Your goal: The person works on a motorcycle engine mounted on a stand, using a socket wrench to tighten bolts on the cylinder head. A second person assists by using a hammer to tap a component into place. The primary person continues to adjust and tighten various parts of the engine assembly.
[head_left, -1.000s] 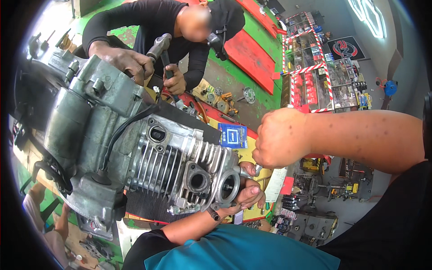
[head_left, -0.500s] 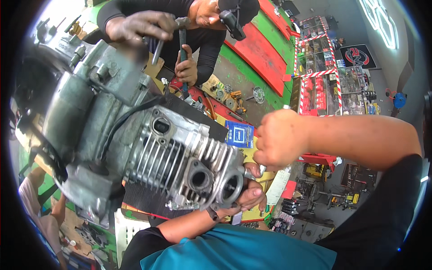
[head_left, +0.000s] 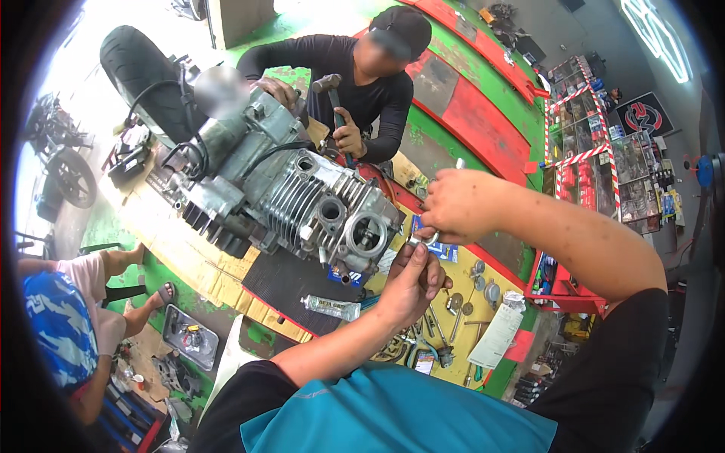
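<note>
A grey engine (head_left: 291, 200) with a finned cylinder lies on the workbench, its round head opening facing me. Just right of it, my right hand (head_left: 462, 200) is closed around a bent silver wrench (head_left: 433, 240); one end pokes out above the fist and the curved part shows below. My left hand (head_left: 415, 283) is below, palm up, thumb and fingers closed at the wrench's lower end near the engine head. What exactly lies between those fingertips is partly hidden. Across the bench, another person holds a hammer (head_left: 326, 81) upright and rests a hand on the engine.
A black ribbed mat (head_left: 283, 283) lies beneath the engine, with a tube (head_left: 331, 307) on its near edge. Pliers and loose parts crowd the yellow bench top by a paper sheet (head_left: 495, 336). A seated person (head_left: 75, 317) is at left, near a grey tray (head_left: 190, 336).
The view has drawn back, so the engine looks smaller. Both my hands now show to the right of the engine head, the left one clear of it. The other person's raised hand has lowered onto the engine.
</note>
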The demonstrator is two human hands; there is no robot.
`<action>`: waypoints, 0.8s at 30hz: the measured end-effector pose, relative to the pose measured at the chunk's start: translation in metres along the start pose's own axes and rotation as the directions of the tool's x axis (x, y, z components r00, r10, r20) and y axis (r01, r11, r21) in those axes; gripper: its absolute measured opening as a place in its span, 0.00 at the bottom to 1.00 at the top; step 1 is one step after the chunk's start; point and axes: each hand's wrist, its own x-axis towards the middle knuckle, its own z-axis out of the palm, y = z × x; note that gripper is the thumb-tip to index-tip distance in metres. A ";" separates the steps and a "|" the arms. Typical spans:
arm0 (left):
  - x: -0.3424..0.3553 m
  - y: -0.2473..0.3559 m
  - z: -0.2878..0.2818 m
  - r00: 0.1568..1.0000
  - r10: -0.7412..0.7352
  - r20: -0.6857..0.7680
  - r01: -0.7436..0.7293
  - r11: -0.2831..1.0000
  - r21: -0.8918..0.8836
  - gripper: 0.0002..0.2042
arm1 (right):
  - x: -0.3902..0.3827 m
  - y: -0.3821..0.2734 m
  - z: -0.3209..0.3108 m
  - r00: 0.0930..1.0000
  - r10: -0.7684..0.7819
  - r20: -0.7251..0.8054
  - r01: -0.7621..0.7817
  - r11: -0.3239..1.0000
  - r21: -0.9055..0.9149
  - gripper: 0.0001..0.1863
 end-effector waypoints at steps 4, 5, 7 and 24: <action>-0.035 0.000 -0.015 0.997 -0.012 -0.078 0.019 0.995 0.093 0.21 | -0.027 -0.052 -0.008 0.992 0.116 -0.043 -0.115 0.993 0.026 0.14; -0.046 0.004 -0.019 0.994 -0.020 -0.111 0.034 0.991 0.132 0.22 | -0.034 -0.064 -0.014 0.988 0.138 -0.069 -0.138 0.990 0.012 0.13; -0.058 0.011 -0.021 0.989 -0.020 -0.150 0.038 0.993 0.115 0.23 | -0.038 -0.077 -0.014 0.980 0.190 -0.066 -0.192 0.981 -0.028 0.11; -0.059 0.017 -0.024 0.992 0.126 -0.032 -0.126 0.992 -0.013 0.17 | 0.003 -0.146 -0.087 0.992 0.121 -0.038 -0.117 0.758 -0.642 0.08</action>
